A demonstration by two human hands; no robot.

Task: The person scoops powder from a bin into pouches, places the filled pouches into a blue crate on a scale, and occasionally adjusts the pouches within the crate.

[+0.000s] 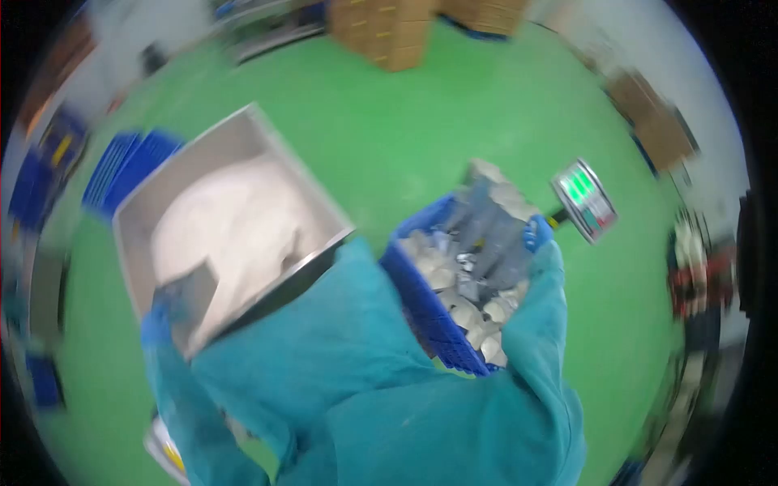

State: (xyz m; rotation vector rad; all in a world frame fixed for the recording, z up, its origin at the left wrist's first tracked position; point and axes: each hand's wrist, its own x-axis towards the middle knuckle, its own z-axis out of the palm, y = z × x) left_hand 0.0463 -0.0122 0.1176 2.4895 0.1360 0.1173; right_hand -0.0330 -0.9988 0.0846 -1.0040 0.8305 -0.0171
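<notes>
My left hand [156, 324], in a blue glove, is closed on a flat grey scoop [188, 293] at the near left of a big pale tub [304, 174]. White powder [219, 212] is heaped in the tub, and a small greyish object [293, 249] sticks up from it. On the right, my blue-gloved right hand [535, 233] grips the edge of a grey plastic bag [496, 235]. That bag lies in a blue crate [438, 314] among several whitish filled packets [486, 336]. Motion blur softens the fingers of both hands.
A scale display [582, 194] with green digits stands just beyond my right hand. Blue crates [126, 170] sit past the tub on the left. Cardboard boxes [389, 36] stand at the back, with more cartons [656, 130] at the right. The floor [365, 121] is green.
</notes>
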